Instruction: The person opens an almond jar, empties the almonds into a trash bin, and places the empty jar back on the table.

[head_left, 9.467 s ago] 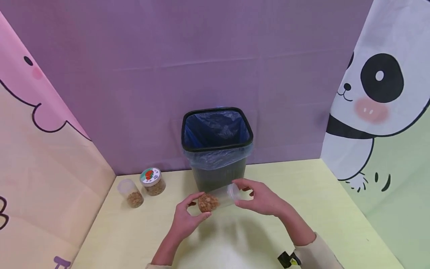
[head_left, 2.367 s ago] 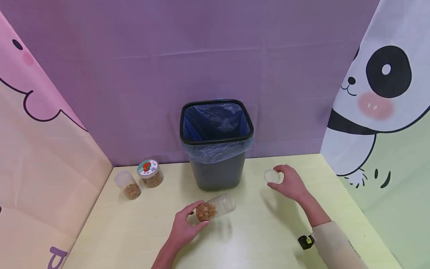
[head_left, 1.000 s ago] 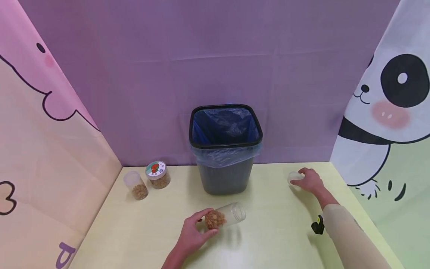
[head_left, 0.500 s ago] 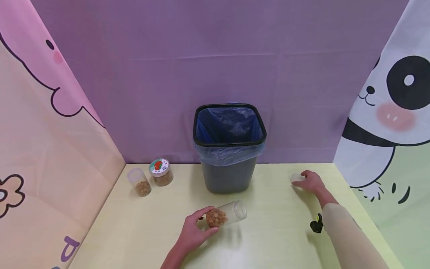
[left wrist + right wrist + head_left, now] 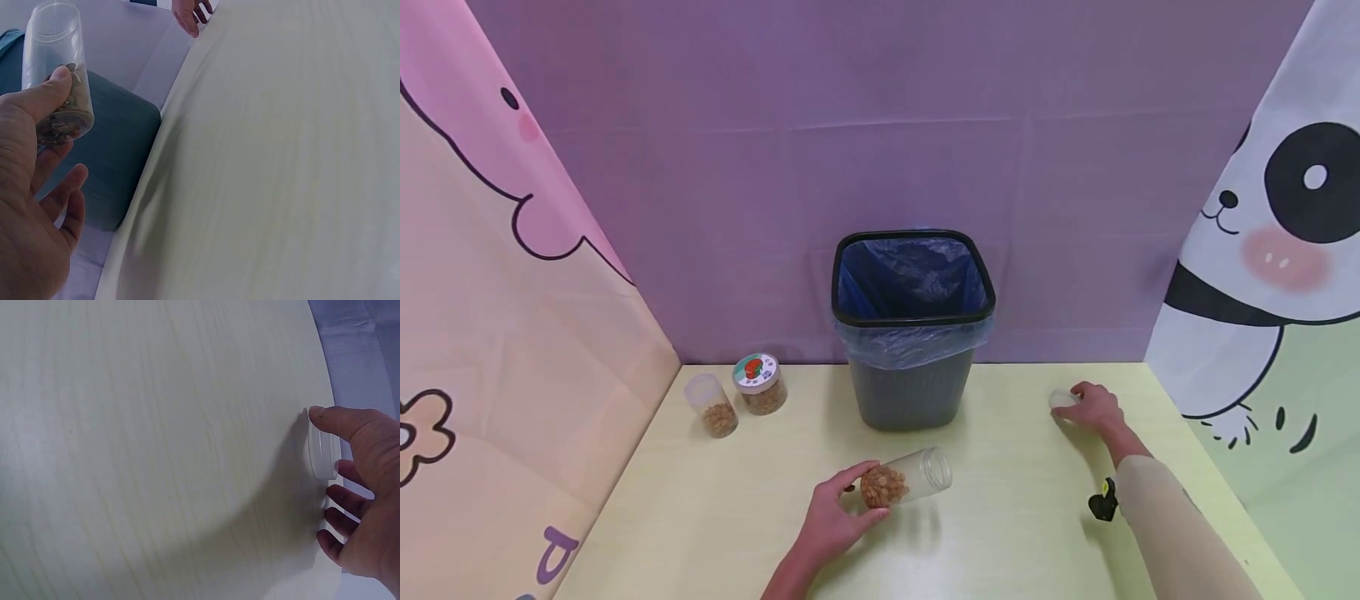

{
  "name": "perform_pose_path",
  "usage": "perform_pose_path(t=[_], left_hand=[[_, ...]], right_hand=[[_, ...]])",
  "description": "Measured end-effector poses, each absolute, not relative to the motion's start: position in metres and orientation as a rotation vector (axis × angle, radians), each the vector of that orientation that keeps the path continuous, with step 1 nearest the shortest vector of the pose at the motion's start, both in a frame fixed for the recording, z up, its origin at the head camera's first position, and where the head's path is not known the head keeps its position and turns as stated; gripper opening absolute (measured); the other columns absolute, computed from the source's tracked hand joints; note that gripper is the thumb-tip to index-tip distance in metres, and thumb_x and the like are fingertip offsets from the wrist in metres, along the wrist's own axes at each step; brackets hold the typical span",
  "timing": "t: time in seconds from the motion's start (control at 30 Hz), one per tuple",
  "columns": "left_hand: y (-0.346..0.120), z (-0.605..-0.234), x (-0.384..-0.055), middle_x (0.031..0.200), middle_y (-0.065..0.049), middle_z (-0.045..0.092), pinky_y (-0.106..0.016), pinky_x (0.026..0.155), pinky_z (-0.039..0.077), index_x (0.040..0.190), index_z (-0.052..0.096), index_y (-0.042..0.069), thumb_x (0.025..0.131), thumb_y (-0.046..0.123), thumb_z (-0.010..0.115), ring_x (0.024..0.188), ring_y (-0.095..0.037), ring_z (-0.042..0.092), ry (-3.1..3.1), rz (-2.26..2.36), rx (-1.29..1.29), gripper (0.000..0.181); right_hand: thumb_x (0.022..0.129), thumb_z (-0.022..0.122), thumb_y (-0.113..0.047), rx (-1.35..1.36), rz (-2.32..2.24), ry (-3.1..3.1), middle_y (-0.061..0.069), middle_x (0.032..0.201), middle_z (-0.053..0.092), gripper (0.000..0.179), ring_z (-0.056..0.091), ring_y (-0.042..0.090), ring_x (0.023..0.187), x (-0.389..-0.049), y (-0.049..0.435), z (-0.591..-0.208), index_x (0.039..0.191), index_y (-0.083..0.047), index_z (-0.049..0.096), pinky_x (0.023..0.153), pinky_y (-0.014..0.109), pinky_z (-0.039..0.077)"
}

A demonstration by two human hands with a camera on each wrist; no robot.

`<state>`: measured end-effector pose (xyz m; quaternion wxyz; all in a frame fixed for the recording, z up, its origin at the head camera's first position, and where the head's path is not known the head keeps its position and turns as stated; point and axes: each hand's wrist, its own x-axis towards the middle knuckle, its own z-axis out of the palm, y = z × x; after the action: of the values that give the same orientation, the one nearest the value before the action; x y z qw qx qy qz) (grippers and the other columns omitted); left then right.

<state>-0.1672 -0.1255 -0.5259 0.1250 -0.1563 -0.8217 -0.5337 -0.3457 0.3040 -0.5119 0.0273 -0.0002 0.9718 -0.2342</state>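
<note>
In the head view my left hand (image 5: 835,518) grips the base end of a clear plastic jar (image 5: 922,473). The jar is tilted, lidless, its mouth toward the right, with small brown pieces (image 5: 882,486) gathered at its bottom. Thumb and fingers pinch the jar's sides in the left wrist view too, where the jar (image 5: 55,25) overlaps the bin. At the back right, my right hand (image 5: 1093,407) pinches a round translucent lid (image 5: 1062,400) by its edge. The right wrist view shows that lid (image 5: 321,450) between thumb and forefinger, right at the tabletop.
A grey bin (image 5: 912,392) with a blue liner stands at the back middle against the purple backdrop (image 5: 737,208). Left of it are a jar with a printed lid (image 5: 760,383) and a tilted clear jar (image 5: 711,406), both holding brown pieces. Printed cloths flank the table (image 5: 1000,533).
The lid has come off the jar. My right hand has carried it right and down to the tabletop, nearly still over the last second. My left hand keeps holding the tilted jar.
</note>
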Motion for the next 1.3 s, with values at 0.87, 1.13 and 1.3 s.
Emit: perform_pose_path(t=[0.87,1.13,1.3], left_hand=[[-0.121,-0.506,-0.154,0.109,0.000,0.060,-0.035,0.076,0.043,0.113,0.058,0.019,0.063,0.012,0.080,0.100,-0.014,0.054,-2.364,-1.532,-0.487,0.055],[-0.121,-0.505,-0.157,0.107,0.000,0.060,-0.033,0.075,0.043,0.111,0.060,0.015,0.060,0.009,0.081,0.098,-0.014,0.054,-2.349,-1.528,-0.474,0.055],[-0.120,-0.503,-0.159,0.108,0.000,0.060,-0.036,0.076,0.043,0.112,0.060,0.016,0.061,0.010,0.080,0.099,-0.013,0.054,-2.349,-1.537,-0.478,0.055]], right_hand=[[0.086,0.056,-0.032,-0.302,-1.348,2.906,0.025,0.117,0.047,0.048,0.046,0.040,0.104,-0.341,0.269,-0.444,0.116,0.004,0.045,0.082,0.047,0.039],[0.087,0.049,-0.043,-0.398,-1.597,2.870,0.011,0.117,0.049,0.050,0.046,0.027,0.104,-0.324,0.218,-0.373,0.119,-0.005,0.047,0.084,0.045,0.040],[0.085,0.049,-0.048,-0.442,-1.678,2.853,0.007,0.122,0.047,0.053,0.046,0.024,0.106,-0.320,0.189,-0.347,0.124,-0.011,0.045,0.085,0.043,0.041]])
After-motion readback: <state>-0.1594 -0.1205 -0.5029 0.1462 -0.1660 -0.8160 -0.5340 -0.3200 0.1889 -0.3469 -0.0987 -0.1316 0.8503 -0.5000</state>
